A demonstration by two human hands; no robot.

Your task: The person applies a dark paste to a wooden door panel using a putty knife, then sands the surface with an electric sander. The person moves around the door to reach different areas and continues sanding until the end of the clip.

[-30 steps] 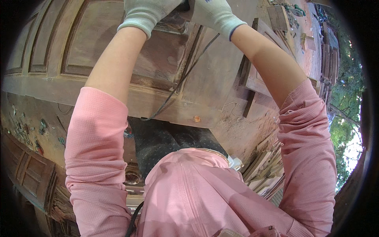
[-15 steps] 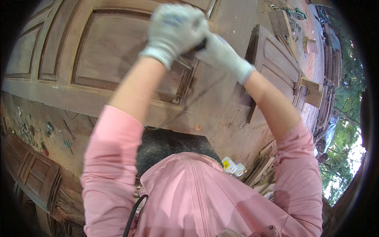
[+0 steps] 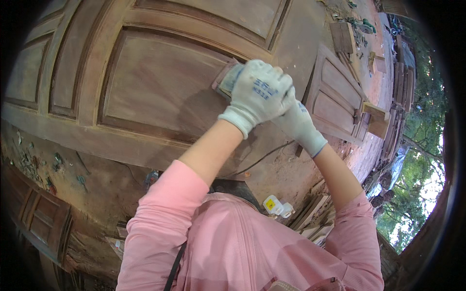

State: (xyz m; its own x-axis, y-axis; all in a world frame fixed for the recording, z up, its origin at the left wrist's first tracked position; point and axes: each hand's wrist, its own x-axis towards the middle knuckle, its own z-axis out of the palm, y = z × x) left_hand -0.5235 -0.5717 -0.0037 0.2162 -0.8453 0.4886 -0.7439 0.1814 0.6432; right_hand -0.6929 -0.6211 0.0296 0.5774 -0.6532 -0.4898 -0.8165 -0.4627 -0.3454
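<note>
A large brown wooden panelled door (image 3: 160,82) lies under my hands. Both of my hands wear pale knitted gloves and are closed together on a corded sander (image 3: 224,83), whose flat pad and reddish paper edge show at the left of my fingers. My left hand (image 3: 262,92) wraps over its top. Behind it, my right hand (image 3: 300,127) grips the rear end, mostly hidden by the left. The pad rests at the right end of a recessed door panel. A black cord (image 3: 264,157) trails away below my right hand.
Another panelled door (image 3: 337,97) lies to the right, beside wood blocks (image 3: 377,120). More panelled doors (image 3: 41,216) lean at the lower left. A white plastic bottle (image 3: 273,204) with a yellow label stands near my body. Scraps litter the ground at left.
My hands and the sander have come nearer to me and to the right, across the door. The view has shifted slightly. Both hands keep hold of the sander.
</note>
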